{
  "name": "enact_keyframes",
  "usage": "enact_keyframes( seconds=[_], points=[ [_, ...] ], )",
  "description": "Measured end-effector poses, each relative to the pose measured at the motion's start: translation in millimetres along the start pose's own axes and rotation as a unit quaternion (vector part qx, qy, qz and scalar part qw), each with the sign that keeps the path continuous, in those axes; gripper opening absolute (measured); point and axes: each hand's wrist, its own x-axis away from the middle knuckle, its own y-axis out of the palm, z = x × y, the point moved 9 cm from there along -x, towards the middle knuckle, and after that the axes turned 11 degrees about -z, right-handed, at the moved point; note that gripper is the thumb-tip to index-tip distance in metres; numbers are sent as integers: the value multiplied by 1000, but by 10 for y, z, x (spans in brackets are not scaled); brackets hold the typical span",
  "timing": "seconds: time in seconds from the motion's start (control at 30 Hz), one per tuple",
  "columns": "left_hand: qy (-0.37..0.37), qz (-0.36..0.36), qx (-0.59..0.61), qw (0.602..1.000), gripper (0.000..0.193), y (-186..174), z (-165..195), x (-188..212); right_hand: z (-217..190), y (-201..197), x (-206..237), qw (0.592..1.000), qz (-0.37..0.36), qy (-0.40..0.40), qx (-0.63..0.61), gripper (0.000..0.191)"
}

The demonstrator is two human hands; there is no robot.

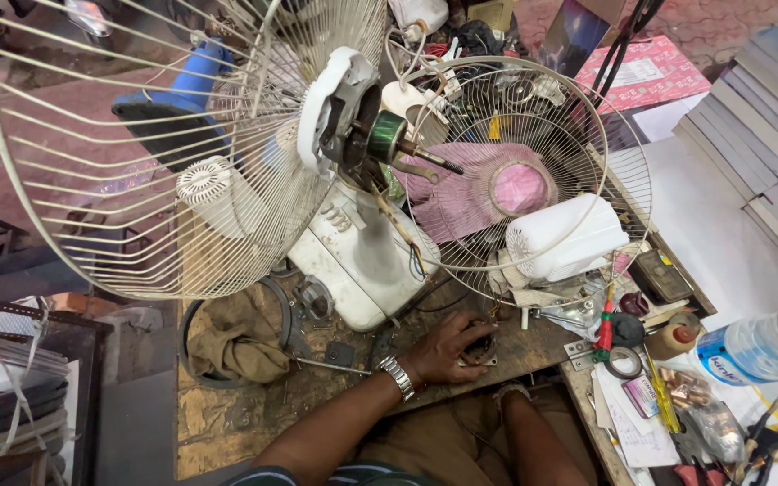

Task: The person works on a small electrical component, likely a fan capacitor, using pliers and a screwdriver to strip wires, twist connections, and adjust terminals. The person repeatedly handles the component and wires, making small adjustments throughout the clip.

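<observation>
At the near edge of the wooden tabletop [254, 414], a small dark metal part [482, 349] lies under the left hand [447, 346]; the grip is curled loosely over it, fingertips touching. The right hand is hidden below the tabletop edge; its grip cannot be told. Behind stand the white fan base [353, 261] and wire guard [533, 171].

Soft even daylight, sharp focus, wide-angle edge distortion.

pink flat box [648, 72] top right; blue-labelled bottle [763, 346] right.
</observation>
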Motion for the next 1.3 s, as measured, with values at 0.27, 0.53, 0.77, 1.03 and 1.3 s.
enact_keyframes(
  seconds=[0.27,0.53,0.77,1.03,1.3],
  points=[
    [1,-3,1,1000,84,-43,40,-16,76,-42,121,999,24,3,-36,29],
    [12,3,1,1000,85,-55,32,-21,138,-272,428,986,105,-24,-127,31],
    [37,26,-5,999,85,-86,75,-79,147,-593,749,963,233,42,-132,31],
    [34,15,3,999,82,-123,105,-100,662,-139,1033,895,35,163,-413,20],
    [-3,126,-109,986,64,-598,753,165,550,-559,2105,876,66,13,-478,26]
  ],
)
